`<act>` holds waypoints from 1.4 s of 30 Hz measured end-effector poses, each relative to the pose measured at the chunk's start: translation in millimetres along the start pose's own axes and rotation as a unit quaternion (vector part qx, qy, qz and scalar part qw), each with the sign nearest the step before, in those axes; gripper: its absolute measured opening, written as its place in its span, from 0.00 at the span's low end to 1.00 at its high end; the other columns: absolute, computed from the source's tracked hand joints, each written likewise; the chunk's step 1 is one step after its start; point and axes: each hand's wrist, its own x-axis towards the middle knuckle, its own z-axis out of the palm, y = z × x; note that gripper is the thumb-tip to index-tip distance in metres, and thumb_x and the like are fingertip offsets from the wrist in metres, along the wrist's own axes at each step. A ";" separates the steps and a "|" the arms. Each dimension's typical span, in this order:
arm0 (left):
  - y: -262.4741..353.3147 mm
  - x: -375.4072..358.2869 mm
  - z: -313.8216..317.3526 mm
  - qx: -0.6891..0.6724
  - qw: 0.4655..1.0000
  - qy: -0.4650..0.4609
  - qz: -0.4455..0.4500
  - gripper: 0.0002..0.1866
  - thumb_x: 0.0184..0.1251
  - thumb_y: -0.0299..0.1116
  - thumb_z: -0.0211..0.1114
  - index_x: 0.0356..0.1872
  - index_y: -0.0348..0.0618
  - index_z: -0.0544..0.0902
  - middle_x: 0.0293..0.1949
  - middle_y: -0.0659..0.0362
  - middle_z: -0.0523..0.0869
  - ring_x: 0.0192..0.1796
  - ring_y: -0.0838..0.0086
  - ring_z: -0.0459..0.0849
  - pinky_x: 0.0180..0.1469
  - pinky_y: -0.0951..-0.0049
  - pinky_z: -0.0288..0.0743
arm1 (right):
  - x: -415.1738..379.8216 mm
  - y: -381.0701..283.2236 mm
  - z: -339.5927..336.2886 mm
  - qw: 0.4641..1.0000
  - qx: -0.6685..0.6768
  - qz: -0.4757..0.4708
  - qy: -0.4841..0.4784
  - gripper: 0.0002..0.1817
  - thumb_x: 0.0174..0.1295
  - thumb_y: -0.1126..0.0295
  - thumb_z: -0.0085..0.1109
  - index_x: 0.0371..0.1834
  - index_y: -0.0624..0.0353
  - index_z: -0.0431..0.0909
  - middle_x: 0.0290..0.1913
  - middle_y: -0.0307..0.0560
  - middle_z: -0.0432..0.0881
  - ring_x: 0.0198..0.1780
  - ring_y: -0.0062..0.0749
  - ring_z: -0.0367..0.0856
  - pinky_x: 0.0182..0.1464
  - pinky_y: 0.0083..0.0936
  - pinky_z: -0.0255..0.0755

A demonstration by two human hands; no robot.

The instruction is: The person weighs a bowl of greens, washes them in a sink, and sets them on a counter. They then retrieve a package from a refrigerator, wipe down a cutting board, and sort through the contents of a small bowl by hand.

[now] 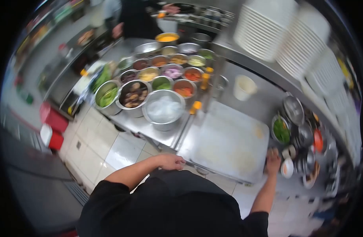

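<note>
My left hand [171,161] is held in front of my body by the near left corner of a large white cutting board [231,140]. Its fingers are curled in, and whatever may be inside them is hidden. My right hand [273,160] is at the board's right edge, low over the counter, with its fingers bent. Blur hides whether it grips anything there. Close to it stand a small white cup [287,168] and a metal bowl of green leaves [281,129].
Left of the board, several metal pots crowd a steel table, among them a pot with a clear plastic bag [163,108] and one of dark chunks [133,94]. A white tub [244,87] stands behind the board. Stacked white containers [264,27] line a shelf. Another person [138,19] stands beyond.
</note>
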 end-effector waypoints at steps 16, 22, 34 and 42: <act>-469.1 -220.8 3.0 -0.195 0.822 0.449 -0.290 0.28 0.65 0.44 0.62 0.61 0.35 0.76 0.49 0.40 0.86 0.51 0.52 0.86 0.54 0.59 0.80 | 190.2 -558.6 -206.5 0.869 0.486 -0.025 -0.091 0.22 0.67 0.66 0.63 0.59 0.69 0.77 0.54 0.51 0.84 0.53 0.30 0.82 0.56 0.26 0.75; -516.0 -234.2 39.8 -0.602 0.644 0.414 -0.225 0.27 0.72 0.38 0.54 0.70 0.40 0.66 0.55 0.47 0.81 0.43 0.63 0.87 0.36 0.65 0.80 | 221.2 -641.1 -243.4 0.905 0.402 -0.132 -0.041 0.22 0.66 0.59 0.64 0.55 0.66 0.80 0.45 0.48 0.87 0.46 0.29 0.84 0.50 0.28 0.77; -532.6 -205.9 56.7 -0.605 0.679 0.262 -0.324 0.17 0.71 0.39 0.53 0.54 0.41 0.71 0.42 0.51 0.80 0.36 0.61 0.86 0.30 0.59 0.79 | 151.9 -337.7 -97.4 0.597 0.617 0.457 0.231 0.12 0.67 0.60 0.61 0.42 0.56 0.77 0.32 0.39 0.79 0.27 0.24 0.78 0.25 0.22 0.69; -542.7 -264.2 29.6 -0.510 0.690 0.352 -0.375 0.13 0.71 0.40 0.53 0.44 0.41 0.74 0.33 0.54 0.79 0.32 0.60 0.85 0.26 0.54 0.79 | 136.7 -117.9 -13.6 0.452 0.664 0.521 0.289 0.23 0.67 0.48 0.61 0.53 0.54 0.76 0.39 0.48 0.78 0.36 0.35 0.76 0.38 0.30 0.77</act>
